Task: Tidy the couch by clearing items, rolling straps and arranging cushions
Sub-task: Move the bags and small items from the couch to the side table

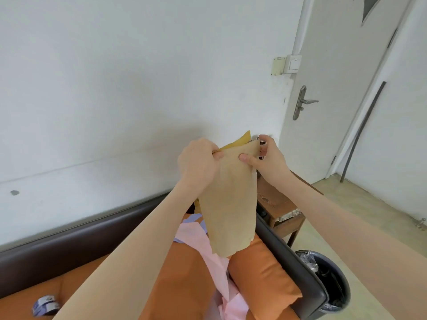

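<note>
Here: roll of strap (45,304) on couch (189,278), lower left. Left hand (198,162) and right hand (268,158) each pinch top corners of tan cloth (228,204), which hangs lengthwise downward over couch. Bin (332,280) at right.

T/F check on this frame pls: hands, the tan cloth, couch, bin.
1. Both hands hold the tan cloth up by its top edge. True: the left hand and the right hand each pinch it.
2. The couch cushions are blue. False: orange.
3. A pink cloth lies on the couch. True.
4. The bin stands on the couch. False: on the floor beside it.
5. The door stands wide open. False: it looks shut.
</note>
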